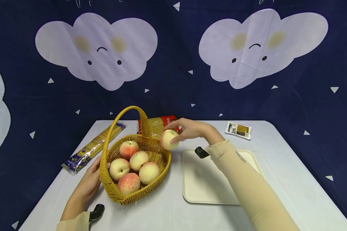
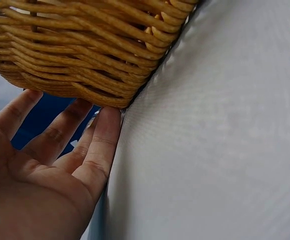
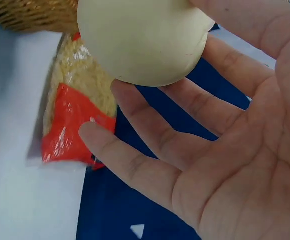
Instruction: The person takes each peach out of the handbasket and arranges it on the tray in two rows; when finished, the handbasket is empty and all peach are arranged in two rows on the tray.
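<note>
A woven yellow basket with a tall handle holds several peaches. My right hand holds one more pale peach just over the basket's right rim, pinched between thumb and fingers. In the right wrist view that peach sits at the fingertips of my right hand. My left hand lies with straight fingers against the basket's left side. In the left wrist view the fingertips touch the bottom edge of the basket.
A cream tray lies right of the basket, under my right forearm. A long spaghetti packet lies at the left, a red noodle packet behind the basket, and a small packet at the back right. A dark cloud-print cloth hangs behind.
</note>
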Available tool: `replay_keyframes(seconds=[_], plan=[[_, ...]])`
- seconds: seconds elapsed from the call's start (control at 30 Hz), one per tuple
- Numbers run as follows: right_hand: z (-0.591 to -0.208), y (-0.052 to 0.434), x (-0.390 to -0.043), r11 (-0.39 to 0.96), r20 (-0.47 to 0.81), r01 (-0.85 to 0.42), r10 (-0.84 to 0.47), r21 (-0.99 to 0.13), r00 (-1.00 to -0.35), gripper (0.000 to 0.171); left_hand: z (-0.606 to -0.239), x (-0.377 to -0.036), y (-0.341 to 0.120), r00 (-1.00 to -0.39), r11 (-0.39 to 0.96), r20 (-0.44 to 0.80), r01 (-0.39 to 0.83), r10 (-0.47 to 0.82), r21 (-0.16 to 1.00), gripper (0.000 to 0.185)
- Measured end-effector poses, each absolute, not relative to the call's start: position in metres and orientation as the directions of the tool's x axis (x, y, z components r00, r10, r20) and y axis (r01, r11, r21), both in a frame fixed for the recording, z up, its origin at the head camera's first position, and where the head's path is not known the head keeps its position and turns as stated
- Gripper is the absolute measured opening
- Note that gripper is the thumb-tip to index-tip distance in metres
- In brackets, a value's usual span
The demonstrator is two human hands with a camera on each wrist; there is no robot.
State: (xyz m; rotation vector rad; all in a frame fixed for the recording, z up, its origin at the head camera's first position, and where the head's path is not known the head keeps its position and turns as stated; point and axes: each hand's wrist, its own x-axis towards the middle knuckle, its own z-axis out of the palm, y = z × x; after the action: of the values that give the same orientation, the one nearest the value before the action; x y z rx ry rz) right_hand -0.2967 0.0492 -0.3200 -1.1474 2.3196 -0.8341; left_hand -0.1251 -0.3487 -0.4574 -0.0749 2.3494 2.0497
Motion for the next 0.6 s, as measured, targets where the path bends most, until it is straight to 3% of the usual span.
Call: replay_keyframes(seconds=[0.2,0.6], plan=[[-0.333,0.074,-0.293,0.474,-0.098,-0.501,-0.790,-0.724,-0.605,0.061,-0.458,-0.124,-0.348,-0.999,0.123,-0.035,-0.036,-0.010,0.992,0.065],[-0.369,0.114,-0.291,0.479,-0.058,-0.501,-0.761,-0.721,-0.646,0.060,-0.458,-0.124,-0.348,-0.999,0.134,-0.045,-0.046,-0.012,0.990,0.065]])
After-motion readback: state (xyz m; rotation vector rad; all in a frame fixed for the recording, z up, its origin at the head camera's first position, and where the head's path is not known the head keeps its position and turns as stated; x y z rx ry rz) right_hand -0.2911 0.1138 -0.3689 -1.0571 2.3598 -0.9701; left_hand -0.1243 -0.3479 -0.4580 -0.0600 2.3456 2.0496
